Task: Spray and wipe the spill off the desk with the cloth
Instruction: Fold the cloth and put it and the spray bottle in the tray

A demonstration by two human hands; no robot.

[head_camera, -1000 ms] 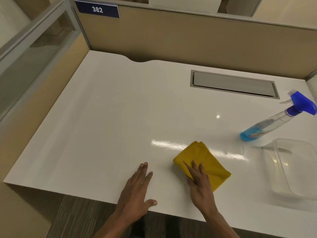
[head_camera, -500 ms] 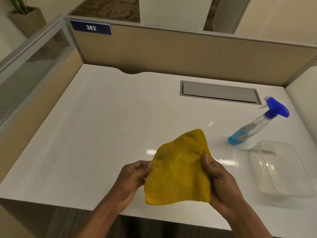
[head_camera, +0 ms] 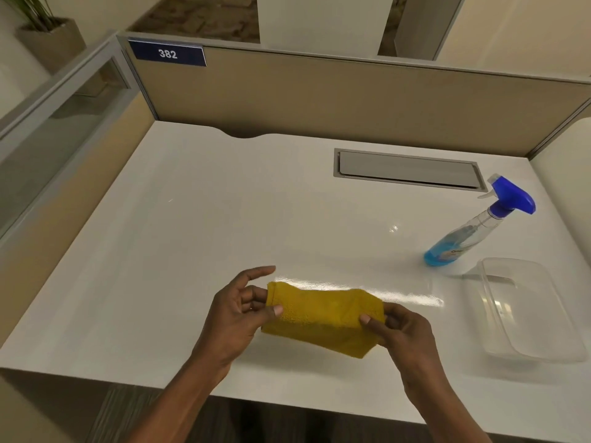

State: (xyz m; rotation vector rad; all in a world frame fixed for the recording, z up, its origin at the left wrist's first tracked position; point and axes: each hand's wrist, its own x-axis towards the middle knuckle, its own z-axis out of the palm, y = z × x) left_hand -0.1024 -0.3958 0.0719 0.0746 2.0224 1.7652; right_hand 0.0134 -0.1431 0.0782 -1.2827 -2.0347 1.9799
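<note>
Cloth (head_camera: pixel 323 318), yellow and folded into a flat band, hangs just above the near edge of the table (head_camera: pixel 192 251), stretched between both hands.

Starting at nine o'clock, the glass side screen (head_camera: pixel 48 129) and the tan partition (head_camera: pixel 319 100) with its number plate (head_camera: pixel 167 54) wall in the bare white top; nothing stands on that side, which leaves room to wipe.

Next comes the left hand (head_camera: pixel 236 314). Its grip is a pinch: thumb and bent fingers clench the cloth's left end, while the index finger sticks out free toward twelve o'clock. The right hand (head_camera: pixel 403 330) pinches the other end the same way, thumb on top. Held taut like this, the cloth looks to be mid-fold, likely to make a firm pad with a fresh face for wiping.

Just beyond the cloth, toward one o'clock, a glossy wet streak (head_camera: pixel 367 290) runs across the table. I judge this to be the sprayed patch or what is left of the spill, though glare makes it hard to be sure.

Farther back at one o'clock lies a grey cable hatch (head_camera: pixel 406 169), shut. At two o'clock the spray bottle (head_camera: pixel 473 231) stands with blue liquid low in it, set aside but within the right hand's reach. At three o'clock a clear plastic tub (head_camera: pixel 524 308) sits near it, apparently empty.
</note>
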